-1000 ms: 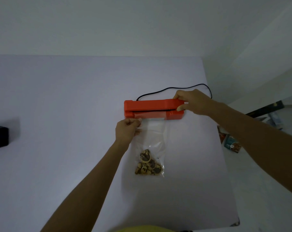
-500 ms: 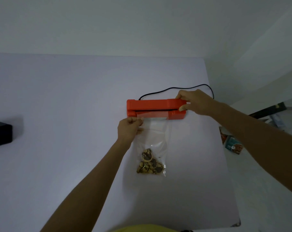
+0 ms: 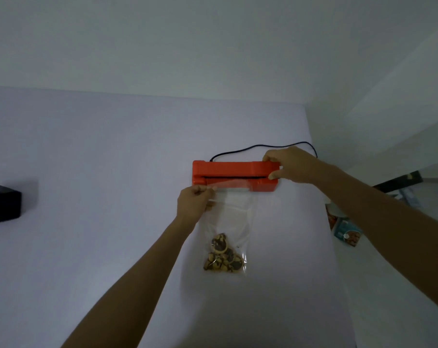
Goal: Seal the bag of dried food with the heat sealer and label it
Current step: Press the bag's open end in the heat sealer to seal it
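An orange heat sealer [image 3: 228, 169] lies across the white table [image 3: 100, 172], its black cord [image 3: 258, 147] trailing off the back right. A clear plastic bag [image 3: 235, 214] lies flat in front of it, dried food [image 3: 223, 254] bunched at its near end. The bag's open top rests at the sealer's slot. My left hand [image 3: 194, 205] pinches the bag's upper left corner. My right hand [image 3: 292, 165] grips the right end of the sealer, thumb on its front.
A black box [image 3: 2, 205] sits at the table's left edge. The table's right edge runs just past the sealer. Printed food packets [image 3: 346, 231] lie on the floor beyond it.
The view has shifted a little. Both hands keep their hold on the bag and the sealer, and the bag's top stays at the slot.
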